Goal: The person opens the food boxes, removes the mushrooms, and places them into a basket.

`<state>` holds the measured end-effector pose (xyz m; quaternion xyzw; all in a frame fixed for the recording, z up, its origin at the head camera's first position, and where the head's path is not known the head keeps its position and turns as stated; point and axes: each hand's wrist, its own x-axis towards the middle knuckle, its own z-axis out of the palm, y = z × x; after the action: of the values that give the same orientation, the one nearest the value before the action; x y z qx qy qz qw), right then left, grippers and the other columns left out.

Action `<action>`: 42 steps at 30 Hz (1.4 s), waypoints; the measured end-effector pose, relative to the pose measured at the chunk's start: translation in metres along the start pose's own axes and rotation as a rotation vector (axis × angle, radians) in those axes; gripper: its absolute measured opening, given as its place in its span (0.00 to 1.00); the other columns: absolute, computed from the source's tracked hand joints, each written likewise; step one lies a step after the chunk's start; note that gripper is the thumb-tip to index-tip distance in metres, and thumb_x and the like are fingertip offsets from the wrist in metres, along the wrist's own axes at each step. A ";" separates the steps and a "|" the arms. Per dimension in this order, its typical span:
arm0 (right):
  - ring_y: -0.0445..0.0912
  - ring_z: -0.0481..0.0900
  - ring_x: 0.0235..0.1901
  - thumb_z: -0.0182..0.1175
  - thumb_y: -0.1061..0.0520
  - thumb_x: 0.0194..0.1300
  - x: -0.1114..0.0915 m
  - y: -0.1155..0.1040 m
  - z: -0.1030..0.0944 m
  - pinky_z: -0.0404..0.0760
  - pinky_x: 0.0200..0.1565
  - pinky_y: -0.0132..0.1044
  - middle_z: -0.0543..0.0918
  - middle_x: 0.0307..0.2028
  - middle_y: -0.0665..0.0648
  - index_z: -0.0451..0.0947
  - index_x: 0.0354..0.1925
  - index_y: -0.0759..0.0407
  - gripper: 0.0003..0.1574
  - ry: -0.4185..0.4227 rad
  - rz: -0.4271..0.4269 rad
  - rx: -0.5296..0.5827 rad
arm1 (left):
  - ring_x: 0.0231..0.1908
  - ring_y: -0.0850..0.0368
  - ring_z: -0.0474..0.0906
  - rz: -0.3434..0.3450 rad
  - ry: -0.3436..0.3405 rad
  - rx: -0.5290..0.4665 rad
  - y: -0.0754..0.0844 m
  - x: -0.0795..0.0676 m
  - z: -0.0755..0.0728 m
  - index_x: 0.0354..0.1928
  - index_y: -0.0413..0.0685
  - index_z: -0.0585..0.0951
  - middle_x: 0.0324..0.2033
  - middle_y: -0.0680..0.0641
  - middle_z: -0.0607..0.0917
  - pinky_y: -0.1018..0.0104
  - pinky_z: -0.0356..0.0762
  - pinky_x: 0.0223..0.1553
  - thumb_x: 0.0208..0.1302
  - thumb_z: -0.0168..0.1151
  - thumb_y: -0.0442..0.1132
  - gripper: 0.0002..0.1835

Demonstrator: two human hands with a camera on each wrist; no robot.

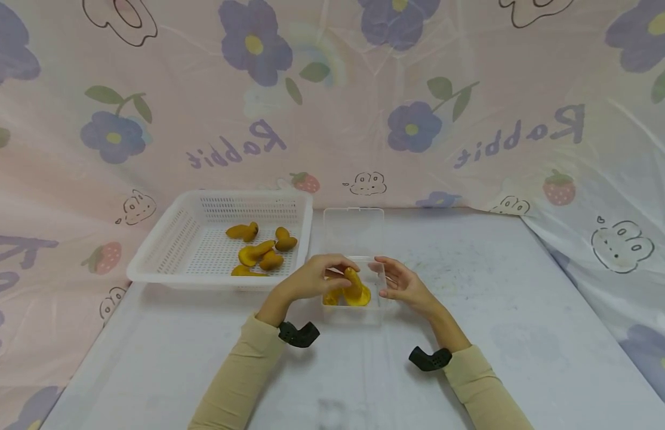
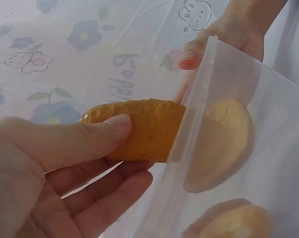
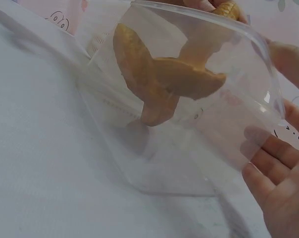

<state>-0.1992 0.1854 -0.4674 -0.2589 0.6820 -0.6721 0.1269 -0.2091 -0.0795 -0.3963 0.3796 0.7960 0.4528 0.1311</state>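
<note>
A clear plastic box (image 1: 379, 301) stands in front of me, its lid (image 1: 354, 230) folded back on the far side. My left hand (image 1: 317, 277) pinches a yellow-brown mushroom (image 1: 354, 289) by the stem between thumb and fingers, with its cap down inside the box. Beside it in the box lies a second mushroom (image 3: 139, 69), partly covered by the left hand in the head view. My right hand (image 1: 408, 288) is at the box's right side, fingers loosely extended along the wall; whether every fingertip touches is hard to tell.
A white perforated basket (image 1: 171, 239) stands left of the box with several mushrooms (image 1: 255, 254) in it. Both rest on a white-covered table (image 1: 472, 358). A printed cloth (image 1: 343, 119) hangs behind and at the sides.
</note>
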 end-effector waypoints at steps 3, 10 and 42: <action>0.29 0.67 0.64 0.66 0.56 0.61 0.000 0.000 0.000 0.65 0.68 0.22 0.70 0.65 0.50 0.52 0.71 0.68 0.48 -0.006 -0.006 0.022 | 0.53 0.47 0.81 -0.011 0.015 0.003 0.001 -0.002 -0.002 0.53 0.38 0.78 0.50 0.40 0.84 0.67 0.82 0.55 0.64 0.62 0.35 0.16; 0.29 0.68 0.64 0.66 0.58 0.61 0.001 0.002 -0.002 0.66 0.65 0.16 0.72 0.63 0.45 0.53 0.71 0.68 0.48 -0.017 -0.025 0.049 | 0.51 0.47 0.82 -0.011 0.068 0.006 0.000 -0.007 -0.007 0.51 0.40 0.80 0.50 0.40 0.84 0.67 0.83 0.54 0.63 0.64 0.36 0.15; 0.30 0.69 0.64 0.67 0.60 0.59 0.000 -0.001 0.001 0.66 0.66 0.18 0.72 0.63 0.49 0.52 0.70 0.72 0.49 -0.016 -0.052 0.061 | 0.38 0.71 0.82 0.006 0.323 -0.092 0.010 -0.037 -0.037 0.47 0.35 0.80 0.43 0.36 0.85 0.72 0.85 0.46 0.57 0.68 0.31 0.15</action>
<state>-0.1983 0.1847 -0.4662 -0.2777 0.6533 -0.6936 0.1227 -0.2001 -0.1265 -0.3727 0.2980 0.7839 0.5444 0.0171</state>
